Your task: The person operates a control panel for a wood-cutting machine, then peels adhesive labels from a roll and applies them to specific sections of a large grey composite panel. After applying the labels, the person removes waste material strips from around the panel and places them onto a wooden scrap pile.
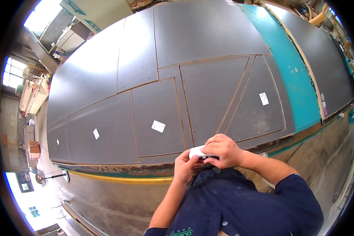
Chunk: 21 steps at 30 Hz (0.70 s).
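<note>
Close to my body, at the near edge of the large dark grey board (161, 139), both my hands meet on a small white label-sized piece (196, 152). My left hand (183, 167) grips it from the left with the thumb on top. My right hand (226, 152) pinches its right end, fingers curled over it. Something dark shows under the piece, but I cannot make out what. Cut lines divide the board into several panels. White labels lie on several of them, one (158, 126) left of centre and another (264, 98) at the right.
A teal surface (291, 78) lies right of the cut board, with another dark board (322, 59) beyond it. A yellow tube (122, 179) runs along the table's near edge. At the left stand a fan (39, 177) and stacked boards (35, 94).
</note>
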{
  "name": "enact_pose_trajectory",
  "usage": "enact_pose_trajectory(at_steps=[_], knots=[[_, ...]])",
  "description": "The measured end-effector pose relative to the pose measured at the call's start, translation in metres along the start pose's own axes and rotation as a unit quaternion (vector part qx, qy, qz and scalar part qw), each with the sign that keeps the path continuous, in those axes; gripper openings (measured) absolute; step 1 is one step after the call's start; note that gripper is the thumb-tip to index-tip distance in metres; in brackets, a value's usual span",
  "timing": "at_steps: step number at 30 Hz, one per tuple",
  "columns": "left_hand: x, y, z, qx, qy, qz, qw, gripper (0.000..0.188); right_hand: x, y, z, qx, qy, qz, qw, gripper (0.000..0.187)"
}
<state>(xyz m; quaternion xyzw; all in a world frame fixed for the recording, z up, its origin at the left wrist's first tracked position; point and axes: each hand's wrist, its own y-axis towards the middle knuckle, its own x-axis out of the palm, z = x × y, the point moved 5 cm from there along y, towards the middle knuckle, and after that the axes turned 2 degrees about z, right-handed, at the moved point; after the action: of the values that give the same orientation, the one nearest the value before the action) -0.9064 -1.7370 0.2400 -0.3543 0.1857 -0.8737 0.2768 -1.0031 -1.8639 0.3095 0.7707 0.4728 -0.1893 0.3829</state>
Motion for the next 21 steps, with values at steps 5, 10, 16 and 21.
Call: enact_pose_trajectory(at_steps=[5, 10, 16, 21], knots=[[-0.032, -0.017, -0.004, 0.003, 0.074, 0.055, 0.996, 0.023, 0.029, -0.005, -0.004, 0.005, 0.074, -0.022, 0.997, 0.019], [-0.042, -0.029, -0.004, -0.023, 0.136, 0.061, 0.989, 0.034, 0.055, -0.016, 0.012, 0.159, 0.261, -0.052, 0.951, 0.014], [-0.032, -0.011, -0.003, -0.032, 0.151, 0.062, 0.986, 0.027, 0.071, -0.011, 0.062, 0.385, 0.468, -0.161, 0.779, 0.012], [-0.028, 0.005, 0.007, -0.012, 0.143, 0.122, 0.982, 0.027, 0.071, 0.066, 0.147, 0.338, 0.506, 0.181, 0.773, 0.006]])
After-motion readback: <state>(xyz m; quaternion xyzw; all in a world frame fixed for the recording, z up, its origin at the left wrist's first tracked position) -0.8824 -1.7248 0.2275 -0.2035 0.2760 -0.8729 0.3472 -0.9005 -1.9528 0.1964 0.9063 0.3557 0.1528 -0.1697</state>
